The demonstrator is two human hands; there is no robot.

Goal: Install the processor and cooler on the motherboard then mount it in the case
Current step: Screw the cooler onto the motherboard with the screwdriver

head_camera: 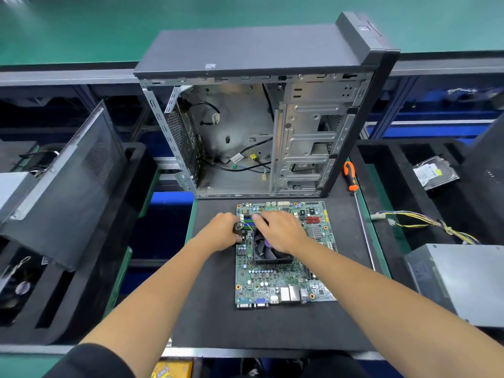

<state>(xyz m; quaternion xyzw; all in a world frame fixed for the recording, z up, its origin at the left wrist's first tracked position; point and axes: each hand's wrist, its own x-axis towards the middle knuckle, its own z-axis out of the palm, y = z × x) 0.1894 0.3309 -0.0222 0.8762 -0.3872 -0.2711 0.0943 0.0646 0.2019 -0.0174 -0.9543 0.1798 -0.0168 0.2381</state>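
At the left edge of the frame a dark perforated metal side panel (68,184) leans in a black foam tray, not in play. Just left of centre, the left hand (222,232) sits at the left edge of the green rectangular motherboard (283,279), which lies flat on the black mat covering the table (212,317) in the lower middle of the frame. Its fingers curl inward around what looks like a small bundle of thin coloured wires, probably the fan lead, though the wires are too small to be sure of.

Immediately to the right, the right hand (281,230) lies over the upper part of the square black fan cooler (270,251), fingers bent and reaching past it toward the blue memory slots; whether it pinches anything I cannot tell.

The cooler already sits on the board, so the step in hand seems to be connecting or securing it. Next, the fan plug needs seating on its header.

Above, in the upper centre, the open grey steel computer case (245,132) stands waiting, its bay holding only loose cables. To its right lies an orange-handled screwdriver (351,180).
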